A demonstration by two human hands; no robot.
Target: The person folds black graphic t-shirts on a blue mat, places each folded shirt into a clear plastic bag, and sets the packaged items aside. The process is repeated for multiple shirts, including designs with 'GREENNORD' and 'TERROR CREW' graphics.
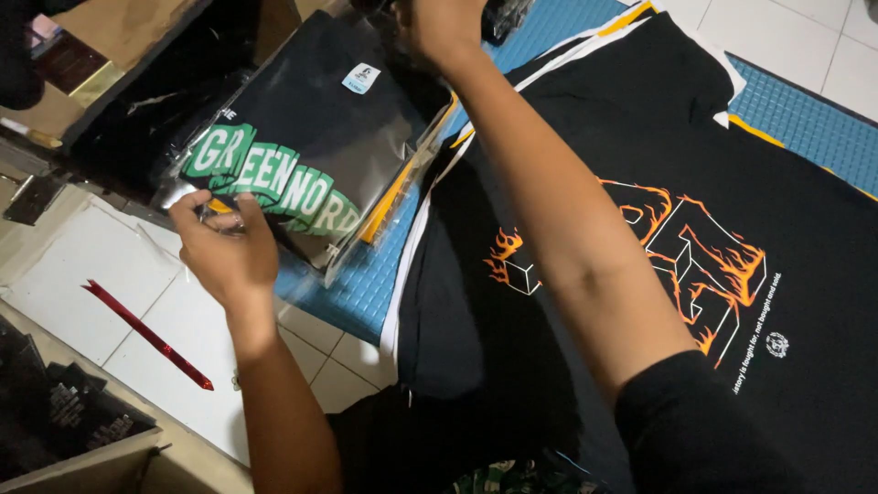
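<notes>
Tiled floor w/ blue mat (366, 284). Bagged black shirt (302, 155) lies diagonal, near-left to far-right; L hand (224, 247) pinches near corner, R hand (439, 27) grips far edge. Flame-print shirt (695, 229) lies flat, just right.

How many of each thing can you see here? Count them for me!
Black shirts in a clear bag: 1, held by the left hand and the right hand
Black shirts lying flat with an orange flame print: 1
Blue mats: 1
Red strips: 1
Total: 4
</notes>
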